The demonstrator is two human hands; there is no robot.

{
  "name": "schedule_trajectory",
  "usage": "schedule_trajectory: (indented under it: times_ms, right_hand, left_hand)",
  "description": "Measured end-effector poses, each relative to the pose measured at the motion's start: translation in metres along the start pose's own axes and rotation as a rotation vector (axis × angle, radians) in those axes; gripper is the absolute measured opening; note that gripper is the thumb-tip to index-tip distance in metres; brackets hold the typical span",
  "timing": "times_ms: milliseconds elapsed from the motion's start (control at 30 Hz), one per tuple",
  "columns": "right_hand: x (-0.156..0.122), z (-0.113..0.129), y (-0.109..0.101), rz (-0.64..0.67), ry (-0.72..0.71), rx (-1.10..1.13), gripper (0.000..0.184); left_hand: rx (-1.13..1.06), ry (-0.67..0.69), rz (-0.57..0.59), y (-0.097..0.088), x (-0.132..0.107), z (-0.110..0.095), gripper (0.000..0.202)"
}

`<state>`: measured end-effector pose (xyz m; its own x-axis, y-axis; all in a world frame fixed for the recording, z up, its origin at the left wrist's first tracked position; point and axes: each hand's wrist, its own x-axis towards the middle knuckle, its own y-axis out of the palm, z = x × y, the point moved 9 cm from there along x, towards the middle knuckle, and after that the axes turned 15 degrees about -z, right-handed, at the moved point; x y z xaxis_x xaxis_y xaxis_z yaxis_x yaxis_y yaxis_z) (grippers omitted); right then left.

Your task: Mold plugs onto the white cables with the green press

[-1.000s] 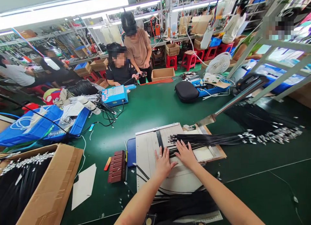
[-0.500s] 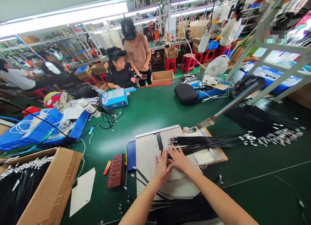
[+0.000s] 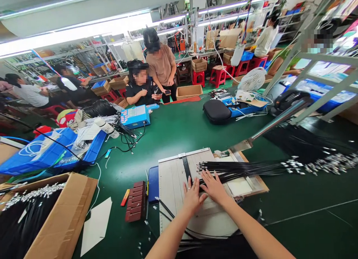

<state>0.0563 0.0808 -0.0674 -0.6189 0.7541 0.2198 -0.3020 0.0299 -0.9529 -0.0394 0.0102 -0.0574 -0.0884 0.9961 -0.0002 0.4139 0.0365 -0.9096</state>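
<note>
A bundle of long black cables [image 3: 240, 169] lies across a white cutting board with a ruled grid [image 3: 173, 188], and their metal-tipped far ends [image 3: 330, 164] fan out on the green bench to the right. My right hand [image 3: 215, 188] presses flat on the cables, fingers spread. My left hand [image 3: 192, 197] rests flat on the board at the bundle's near end, touching the cable tips. A black clamp bar [image 3: 186, 169] crosses the board just left of those tips. More black cables [image 3: 215, 249] lie under my forearms.
A long cutter arm [image 3: 276, 119] rises to the right of the board. To its left lie a dark red block [image 3: 136, 201] and a blue pad [image 3: 153, 184]. A cardboard box of terminated cables [image 3: 64, 214] stands at lower left, beside a blue crate [image 3: 41, 151]. Co-workers [image 3: 138, 87] stand beyond.
My hands have spread slightly apart on the cables, with the right hand further along the bundle. The whole view has shifted a little, so the board sits lower in the picture.
</note>
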Motion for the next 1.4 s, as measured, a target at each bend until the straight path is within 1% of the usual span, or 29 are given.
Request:
schedule_trajectory:
  times_ms: [67, 133, 200, 233, 300, 367, 433, 500, 600, 700, 767, 867, 967, 1067, 1200, 1300, 1400]
  right_hand:
    - [0.006, 0.021, 0.001, 0.034, -0.053, 0.047, 0.054]
    - [0.012, 0.043, 0.000, 0.053, -0.101, 0.085, 0.054]
    - [0.017, 0.055, -0.003, 0.063, -0.120, 0.104, 0.054]
    - [0.018, 0.055, -0.005, 0.066, -0.113, 0.107, 0.055]
    - [0.017, 0.041, -0.011, 0.065, -0.054, 0.095, 0.056]
    - [0.012, 0.015, -0.018, 0.055, 0.044, 0.061, 0.058]
    - [0.007, -0.009, -0.024, 0.049, 0.129, 0.021, 0.060]
    - [0.004, -0.021, -0.028, 0.052, 0.149, -0.007, 0.060]
    - [0.006, -0.021, -0.034, 0.024, 0.120, -0.024, 0.059]
    - [0.011, -0.025, -0.039, -0.024, 0.146, -0.040, 0.060]
    - [0.015, -0.031, -0.039, -0.027, 0.177, -0.060, 0.060]
    - [0.018, -0.038, -0.036, 0.008, 0.186, -0.089, 0.062]
    - [0.018, -0.036, -0.035, 0.048, 0.136, -0.078, 0.062]
    - [0.018, -0.035, -0.038, 0.043, 0.129, -0.069, 0.060]
    - [0.015, -0.024, -0.039, 0.032, 0.088, -0.052, 0.064]
    - [0.009, -0.024, -0.036, 0.030, 0.115, -0.055, 0.065]
    - [0.004, -0.022, -0.032, 0.057, 0.090, -0.032, 0.064]
  left_hand:
    - [-0.038, -0.075, 0.002, 0.001, 0.000, 0.010, 0.070]
    - [-0.051, -0.151, -0.023, -0.005, 0.005, 0.021, 0.066]
    - [-0.046, -0.185, -0.036, -0.014, 0.014, 0.024, 0.065]
    - [-0.036, -0.178, -0.025, -0.018, 0.018, 0.022, 0.065]
    - [0.000, -0.122, 0.015, -0.023, 0.025, 0.013, 0.065]
    - [0.058, -0.038, 0.039, -0.024, 0.025, 0.002, 0.067]
    - [0.119, 0.024, 0.025, -0.025, 0.019, -0.007, 0.071]
    - [0.163, 0.046, -0.003, -0.024, 0.011, -0.011, 0.074]
    - [0.188, 0.033, -0.043, -0.023, 0.008, -0.016, 0.076]
    - [0.177, 0.067, -0.047, -0.020, 0.023, -0.025, 0.074]
    - [0.162, 0.102, -0.034, -0.019, 0.034, -0.031, 0.073]
    - [0.165, 0.097, -0.050, -0.022, 0.041, -0.028, 0.072]
    - [0.187, 0.061, -0.077, -0.029, 0.032, -0.017, 0.073]
    - [0.200, 0.028, -0.063, -0.032, 0.019, -0.011, 0.074]
    - [0.199, -0.021, -0.026, -0.031, 0.010, -0.012, 0.076]
    - [0.187, -0.030, -0.013, -0.029, 0.005, -0.014, 0.079]
    - [0.176, -0.025, -0.008, -0.028, 0.001, -0.014, 0.079]
